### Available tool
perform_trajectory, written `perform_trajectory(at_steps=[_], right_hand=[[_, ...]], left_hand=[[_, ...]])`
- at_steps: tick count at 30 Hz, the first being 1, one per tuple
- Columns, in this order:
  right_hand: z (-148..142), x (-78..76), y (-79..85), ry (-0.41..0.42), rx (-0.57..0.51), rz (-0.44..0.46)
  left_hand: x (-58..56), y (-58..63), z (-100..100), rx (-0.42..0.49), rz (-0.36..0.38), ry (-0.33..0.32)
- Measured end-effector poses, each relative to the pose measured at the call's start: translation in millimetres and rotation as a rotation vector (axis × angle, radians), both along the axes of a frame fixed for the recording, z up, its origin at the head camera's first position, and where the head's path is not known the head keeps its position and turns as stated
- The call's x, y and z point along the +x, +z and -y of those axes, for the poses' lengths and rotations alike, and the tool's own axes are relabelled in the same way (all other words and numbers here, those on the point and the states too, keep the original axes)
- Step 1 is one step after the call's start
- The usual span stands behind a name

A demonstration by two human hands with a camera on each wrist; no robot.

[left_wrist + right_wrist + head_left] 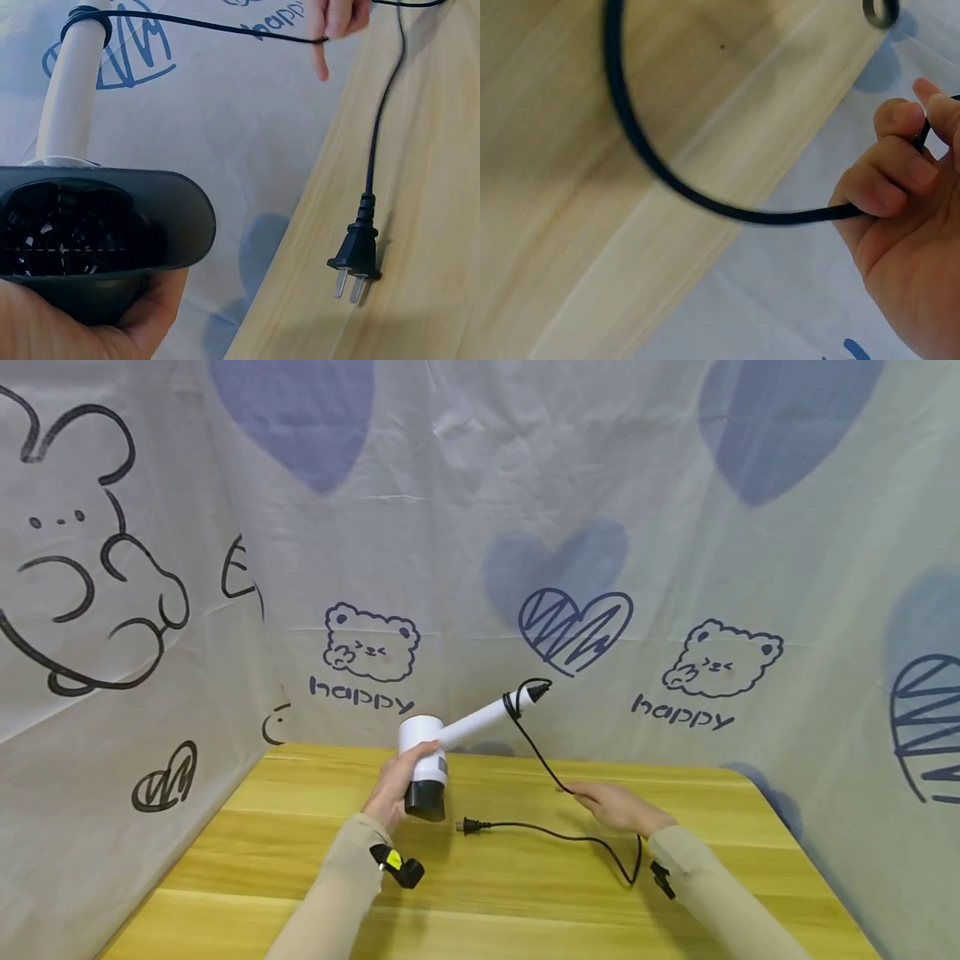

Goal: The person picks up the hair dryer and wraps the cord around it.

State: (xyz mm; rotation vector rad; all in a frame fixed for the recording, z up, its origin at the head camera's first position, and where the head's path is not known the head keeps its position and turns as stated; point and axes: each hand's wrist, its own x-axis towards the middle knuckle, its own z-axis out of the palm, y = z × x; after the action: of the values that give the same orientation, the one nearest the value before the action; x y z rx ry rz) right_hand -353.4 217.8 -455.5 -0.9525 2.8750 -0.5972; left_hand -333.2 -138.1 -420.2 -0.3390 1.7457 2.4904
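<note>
A white hair dryer (472, 727) with a black nozzle (425, 800) is held up over the table, its handle slanting up to the right. My left hand (392, 785) grips it around the barrel near the nozzle. The black cord (535, 750) is wound in loops near the handle's end (86, 22). From there a taut stretch runs to my right hand (618, 807), whose curled fingers (885, 180) hold the cord. Past this hand the cord drops in a slack bend, and its two-pin plug (356, 247) hangs close over the table.
The wooden table (247, 868) spreads beneath both hands. Behind it hangs a pale cloth (465, 552) printed with hearts and bears, and another stretch of cloth borders the left side. Each wrist wears a small black camera mount (397, 867).
</note>
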Motion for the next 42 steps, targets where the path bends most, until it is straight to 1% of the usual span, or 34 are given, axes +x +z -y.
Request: perform_trajectory(at_steps=[5, 8, 10, 13, 15, 17, 20, 22, 25, 27, 29, 31, 32, 35, 36, 39, 42], right_hand=[[-0.4, -5.9, -4.2, -0.018, 0.012, 0.047], [1.9, -6.8, -5.2, -0.05, 0.028, 0.047], [5.3, -6.3, -6.0, -0.069, 0.071, 0.026], [13.4, -5.2, -8.4, -0.067, 0.127, -0.004], [19.2, -5.2, -10.5, -0.065, 0.122, -0.015], [22.5, -6.1, -11.6, -0.073, 0.084, -0.026], [20.8, -9.9, -10.7, -0.104, 0.045, -0.071], [16.1, -13.8, -7.8, -0.137, 0.057, -0.107], [6.7, -20.9, -0.6, -0.211, 0.094, -0.141], [1.2, -25.0, 5.1, -0.277, 0.083, -0.122], [-4.6, -28.6, 9.8, -0.322, 0.063, -0.099], [-8.3, -31.3, 11.9, -0.347, 0.033, -0.043], [-9.7, -32.2, 12.5, -0.346, 0.019, -0.015], [-11.4, -33.3, 11.2, -0.357, -0.017, 0.041], [-11.5, -33.4, 11.0, -0.368, -0.032, 0.051], [-12.1, -34.1, 15.0, -0.403, -0.063, 0.031], [-13.3, -36.8, 24.2, -0.427, -0.067, 0.015]], left_hand=[[0.3, -0.8, -3.0, -0.019, -0.008, -0.053], [0.3, -2.6, -3.7, -0.022, -0.01, -0.059], [0.1, -4.4, -3.8, -0.017, -0.01, -0.053], [0.5, -6.2, -4.4, -0.008, -0.004, -0.058], [1.3, -7.0, -4.9, 0.004, 0.002, -0.084], [2.1, -7.2, -5.3, 0.021, 0.008, -0.115], [3.3, -7.9, -3.9, 0.039, 0.015, -0.157], [3.6, -8.7, -2.1, 0.034, 0.016, -0.174], [4.6, -10.1, 1.1, 0.002, 0.015, -0.203], [4.9, -10.9, 3.0, -0.011, 0.014, -0.22], [5.1, -10.7, 3.4, -0.02, 0.011, -0.234], [5.1, -10.4, 3.2, -0.021, 0.015, -0.247], [5.2, -10.0, 2.6, -0.023, 0.015, -0.255], [5.9, -8.6, -0.4, -0.019, 0.01, -0.296], [7.8, -6.3, -1.1, -0.016, 0.009, -0.316], [8.4, -6.8, -0.2, -0.023, 0.009, -0.349], [8.1, -8.8, 3.6, -0.065, 0.014, -0.359]])
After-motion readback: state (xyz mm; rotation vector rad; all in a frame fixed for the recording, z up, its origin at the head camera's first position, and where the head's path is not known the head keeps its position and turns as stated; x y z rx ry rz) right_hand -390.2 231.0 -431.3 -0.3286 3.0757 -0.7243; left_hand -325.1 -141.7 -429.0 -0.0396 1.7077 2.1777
